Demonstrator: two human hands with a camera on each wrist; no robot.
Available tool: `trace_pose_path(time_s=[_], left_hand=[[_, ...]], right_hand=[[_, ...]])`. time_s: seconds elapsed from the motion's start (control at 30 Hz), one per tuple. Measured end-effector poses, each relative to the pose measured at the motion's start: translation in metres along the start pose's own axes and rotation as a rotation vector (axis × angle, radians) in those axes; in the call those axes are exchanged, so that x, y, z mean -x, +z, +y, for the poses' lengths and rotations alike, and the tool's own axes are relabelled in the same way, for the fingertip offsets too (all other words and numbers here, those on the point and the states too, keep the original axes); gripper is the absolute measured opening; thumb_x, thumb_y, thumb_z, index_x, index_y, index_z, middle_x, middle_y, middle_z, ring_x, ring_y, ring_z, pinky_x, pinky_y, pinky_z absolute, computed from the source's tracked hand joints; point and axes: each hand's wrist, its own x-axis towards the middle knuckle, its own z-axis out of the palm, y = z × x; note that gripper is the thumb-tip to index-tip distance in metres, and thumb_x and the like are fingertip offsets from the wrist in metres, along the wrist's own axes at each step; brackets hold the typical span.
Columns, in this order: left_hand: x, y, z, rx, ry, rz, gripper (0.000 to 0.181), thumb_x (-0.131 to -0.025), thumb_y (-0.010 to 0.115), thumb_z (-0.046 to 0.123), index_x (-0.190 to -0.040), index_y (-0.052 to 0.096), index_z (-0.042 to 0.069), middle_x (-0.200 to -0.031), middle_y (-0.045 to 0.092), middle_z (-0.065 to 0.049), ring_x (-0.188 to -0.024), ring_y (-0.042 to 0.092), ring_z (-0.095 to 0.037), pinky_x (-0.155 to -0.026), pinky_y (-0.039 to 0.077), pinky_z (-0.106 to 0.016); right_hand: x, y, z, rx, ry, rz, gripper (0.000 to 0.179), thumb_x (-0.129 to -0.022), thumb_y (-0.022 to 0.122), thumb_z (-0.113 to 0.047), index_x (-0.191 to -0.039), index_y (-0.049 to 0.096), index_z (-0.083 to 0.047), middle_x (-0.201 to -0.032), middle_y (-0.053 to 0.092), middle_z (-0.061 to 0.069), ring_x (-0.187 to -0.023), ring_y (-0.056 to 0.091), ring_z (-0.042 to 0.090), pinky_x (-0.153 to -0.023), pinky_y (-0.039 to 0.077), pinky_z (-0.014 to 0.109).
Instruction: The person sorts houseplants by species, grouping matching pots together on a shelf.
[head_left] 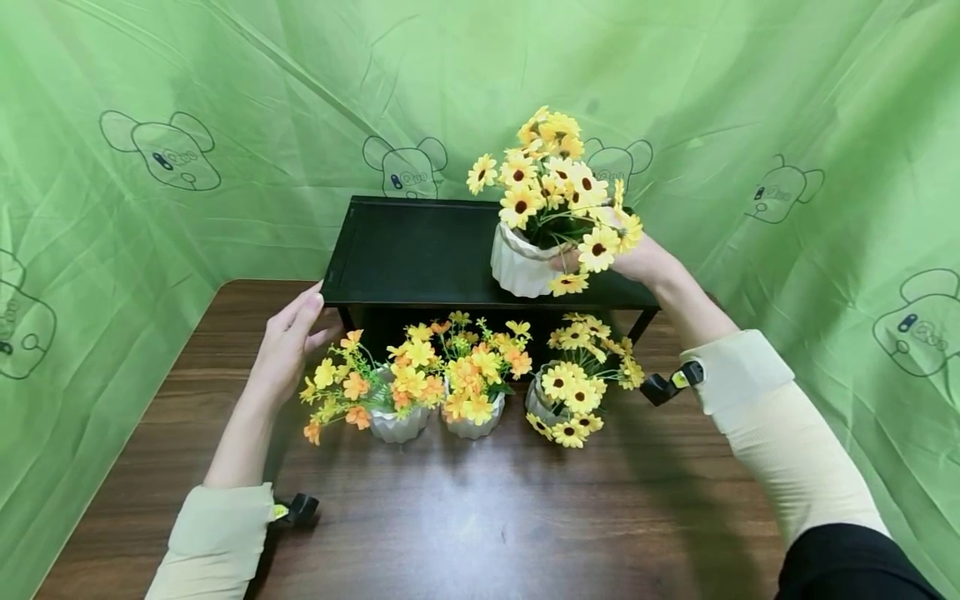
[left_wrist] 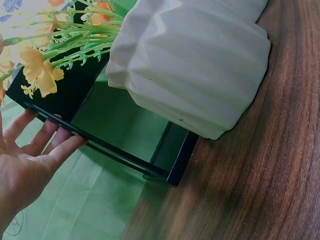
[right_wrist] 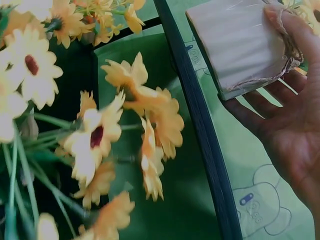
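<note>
My right hand grips a white ribbed pot near its twine-wrapped rim. Yellow daisy-like flowers with dark centres fill this pot and partly hide the hand in the head view. The pot stands upright over the right half of the black shelf, its base close to the top surface. At the shelf's left front corner, my left hand holds the edge; in the left wrist view, its fingers lie along the side rail.
In front of the shelf, on the brown wooden table, stand two white pots of orange and yellow flowers and one pot of yellow daisies. A green curtain with printed cartoon heads surrounds the table.
</note>
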Motion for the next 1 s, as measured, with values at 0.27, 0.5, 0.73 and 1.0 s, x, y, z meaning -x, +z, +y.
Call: trace_pose_path(time_s=[0.27, 0.5, 0.73, 1.0], left_hand=[[0.001, 0.000, 0.000, -0.008, -0.004, 0.002, 0.054, -0.108, 0.052, 0.036, -0.156, 0.046, 0.011, -0.142, 0.058, 0.008, -0.122, 0.061, -0.009, -0.096, 0.059, -0.019], [0.004, -0.001, 0.003, 0.006, -0.020, 0.024, 0.054, -0.108, 0.053, 0.036, -0.156, 0.046, 0.011, -0.141, 0.058, 0.009, -0.121, 0.060, -0.012, -0.095, 0.060, -0.019], [0.005, 0.000, 0.004, 0.008, -0.011, 0.012, 0.054, -0.108, 0.053, 0.035, -0.155, 0.046, 0.011, -0.142, 0.059, 0.009, -0.121, 0.061, -0.010, -0.095, 0.060, -0.019], [0.005, -0.001, 0.006, 0.029, 0.003, 0.000, 0.054, -0.108, 0.053, 0.033, -0.156, 0.045, 0.009, -0.148, 0.055, 0.005, -0.123, 0.060, -0.007, -0.096, 0.059, -0.020]], right_hand=[[-0.025, 0.016, -0.006, -0.131, -0.070, -0.069, 0.058, -0.085, 0.079, -0.001, -0.139, 0.060, -0.009, -0.120, 0.069, -0.005, -0.112, 0.065, 0.012, -0.100, 0.054, 0.022], [-0.049, 0.036, -0.012, -0.240, -0.133, -0.097, 0.045, -0.085, 0.078, 0.004, -0.126, 0.066, -0.010, -0.110, 0.071, -0.002, -0.100, 0.068, 0.014, -0.093, 0.059, 0.027], [-0.063, 0.052, -0.017, -0.287, -0.139, -0.120, 0.052, -0.085, 0.075, 0.007, -0.134, 0.059, 0.000, -0.114, 0.069, -0.004, -0.105, 0.067, 0.014, -0.096, 0.057, 0.026], [-0.079, 0.069, -0.017, -0.425, -0.155, -0.191, 0.051, -0.081, 0.086, -0.005, -0.127, 0.063, -0.007, -0.110, 0.072, 0.002, -0.102, 0.070, 0.018, -0.092, 0.061, 0.030]])
